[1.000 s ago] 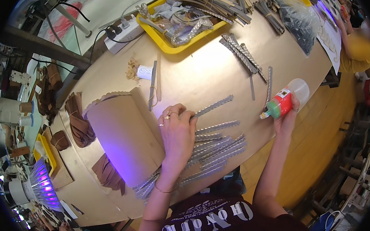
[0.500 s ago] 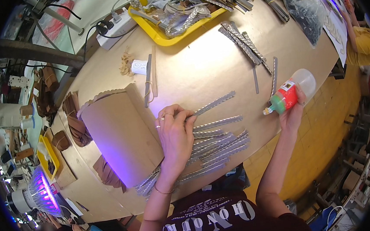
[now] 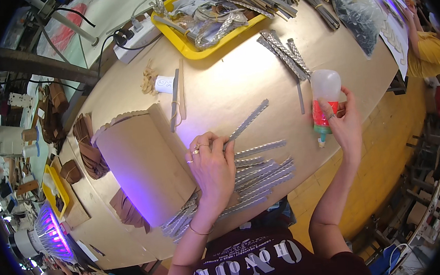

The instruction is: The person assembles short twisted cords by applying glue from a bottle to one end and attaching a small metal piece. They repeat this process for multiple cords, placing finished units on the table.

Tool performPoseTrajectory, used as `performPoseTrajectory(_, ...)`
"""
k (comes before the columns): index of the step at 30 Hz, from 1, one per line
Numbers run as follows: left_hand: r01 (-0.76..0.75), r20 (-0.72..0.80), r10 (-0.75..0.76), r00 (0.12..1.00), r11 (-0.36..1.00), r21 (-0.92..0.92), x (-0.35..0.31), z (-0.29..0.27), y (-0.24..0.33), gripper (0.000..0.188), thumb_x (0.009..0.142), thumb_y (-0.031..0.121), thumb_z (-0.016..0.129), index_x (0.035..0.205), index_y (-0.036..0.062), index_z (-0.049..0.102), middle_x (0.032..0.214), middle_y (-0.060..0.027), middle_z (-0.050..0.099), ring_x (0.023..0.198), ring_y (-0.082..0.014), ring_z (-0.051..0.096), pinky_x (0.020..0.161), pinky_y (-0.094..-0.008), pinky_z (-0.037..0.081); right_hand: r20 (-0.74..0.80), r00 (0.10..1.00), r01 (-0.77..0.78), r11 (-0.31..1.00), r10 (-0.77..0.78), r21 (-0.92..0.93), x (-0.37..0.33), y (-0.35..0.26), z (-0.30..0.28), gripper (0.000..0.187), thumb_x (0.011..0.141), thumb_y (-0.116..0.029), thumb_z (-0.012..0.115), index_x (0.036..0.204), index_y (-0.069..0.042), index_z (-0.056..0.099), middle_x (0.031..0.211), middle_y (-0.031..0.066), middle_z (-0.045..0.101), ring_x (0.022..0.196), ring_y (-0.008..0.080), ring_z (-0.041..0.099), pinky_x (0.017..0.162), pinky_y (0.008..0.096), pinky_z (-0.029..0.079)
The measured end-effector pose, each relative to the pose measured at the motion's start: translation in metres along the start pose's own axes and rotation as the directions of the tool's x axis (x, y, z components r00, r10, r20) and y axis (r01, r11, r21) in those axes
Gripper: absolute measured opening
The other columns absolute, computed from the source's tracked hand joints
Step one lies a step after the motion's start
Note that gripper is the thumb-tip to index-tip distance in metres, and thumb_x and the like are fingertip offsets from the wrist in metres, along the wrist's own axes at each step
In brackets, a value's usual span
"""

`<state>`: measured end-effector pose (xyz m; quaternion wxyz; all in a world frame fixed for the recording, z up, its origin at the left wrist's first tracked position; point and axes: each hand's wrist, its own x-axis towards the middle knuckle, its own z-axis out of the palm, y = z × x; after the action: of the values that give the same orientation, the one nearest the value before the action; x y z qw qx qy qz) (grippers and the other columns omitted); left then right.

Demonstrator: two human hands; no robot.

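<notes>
My left hand is closed, pinching the near end of a grey strip with a silvery twisted edge. Its free end slants away to the upper right, above the table. Several similar strips lie fanned out beside and beneath that hand, some reaching under my wrist. Off to the right, my right hand grips a squeeze bottle with a clear body, red label and green cap. The bottle is upside down, its nozzle pointing at the table's near edge. Left of my left hand rests a curved brown cardboard piece.
A yellow tray of braided cords stands at the back, near a white power strip. Braided strips lie behind the bottle. A lit purple lamp is at the left. Other people work at the far right and lower left.
My right hand has turned the bottle from tilted to nozzle-down and shifted it left. The strip in my left hand now points more steeply away from me.
</notes>
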<state>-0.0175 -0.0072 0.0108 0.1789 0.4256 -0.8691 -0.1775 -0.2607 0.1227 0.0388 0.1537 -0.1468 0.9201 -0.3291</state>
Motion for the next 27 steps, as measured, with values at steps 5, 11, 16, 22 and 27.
performPoseTrajectory(5, 0.017, 0.002, -0.017, 1.000, 0.999, -0.034, 0.000, -0.002, -0.003, 0.013, 0.081, 0.016, 0.075, 0.089, 0.0077, 0.070, 0.099, -0.0074, 0.059, 0.102, -0.0262, 0.053, 0.086, -0.0399, 0.037, -0.126, 0.989, 0.068, 0.997, -0.070, -0.020, -0.003, 0.005, 0.007, 0.086, 0.077, -0.044, 0.081, 0.139, 0.002, 0.043, 0.091, 0.0106, 0.061, 0.069, 0.0155, 0.057, 0.064, 0.0292, 0.050)
performPoseTrajectory(11, 0.026, -0.002, -0.026, 1.000, 1.000, -0.012, 0.001, 0.000, -0.007, 0.012, 0.083, 0.017, 0.072, 0.090, 0.0082, 0.070, 0.100, -0.0071, 0.059, 0.103, -0.0261, 0.053, 0.087, -0.0400, 0.036, -0.003, 0.998, 0.062, 0.982, -0.062, 0.177, -0.013, 0.009, 0.006, 0.090, 0.078, -0.040, 0.081, 0.142, 0.004, 0.037, 0.093, 0.0121, 0.062, 0.080, 0.0170, 0.063, 0.067, 0.0300, 0.052)
performPoseTrajectory(16, 0.141, -0.118, -0.119, 0.986, 0.970, 0.197, 0.028, 0.001, -0.016, 0.014, 0.086, 0.021, 0.068, 0.094, 0.0092, 0.069, 0.105, -0.0059, 0.058, 0.106, -0.0260, 0.053, 0.090, -0.0421, 0.036, -0.040, 0.998, 0.058, 0.943, -0.048, 0.328, -0.006, 0.025, 0.017, 0.086, 0.080, -0.034, 0.080, 0.143, 0.004, 0.035, 0.092, 0.0100, 0.063, 0.079, 0.0151, 0.063, 0.069, 0.0296, 0.053)
performPoseTrajectory(22, -0.086, -0.209, 0.079, 0.975, 0.996, -0.026, 0.069, 0.020, 0.018, 0.025, 0.085, 0.016, 0.068, 0.109, 0.0097, 0.066, 0.111, -0.0106, 0.060, 0.106, -0.0302, 0.057, 0.090, -0.0427, 0.041, -0.031, 0.996, -0.006, 0.430, 0.080, 0.903, 0.002, 0.076, 0.005, 0.070, 0.085, -0.033, 0.071, 0.137, 0.003, 0.043, 0.095, 0.0093, 0.064, 0.076, 0.0161, 0.061, 0.068, 0.0288, 0.052)
performPoseTrajectory(27, -0.602, -0.133, 0.607, 0.784, 0.795, 0.077, 0.113, 0.066, 0.074, 0.033, 0.082, 0.006, 0.061, 0.114, 0.0103, 0.065, 0.114, -0.0125, 0.062, 0.104, -0.0283, 0.060, 0.092, -0.0435, 0.045, 0.082, 0.993, -0.088, -0.071, -0.088, 0.994, 0.012, 0.093, -0.012, 0.062, 0.086, -0.043, 0.061, 0.128, 0.002, 0.050, 0.101, 0.0103, 0.063, 0.077, 0.0201, 0.059, 0.074, 0.0367, 0.051)
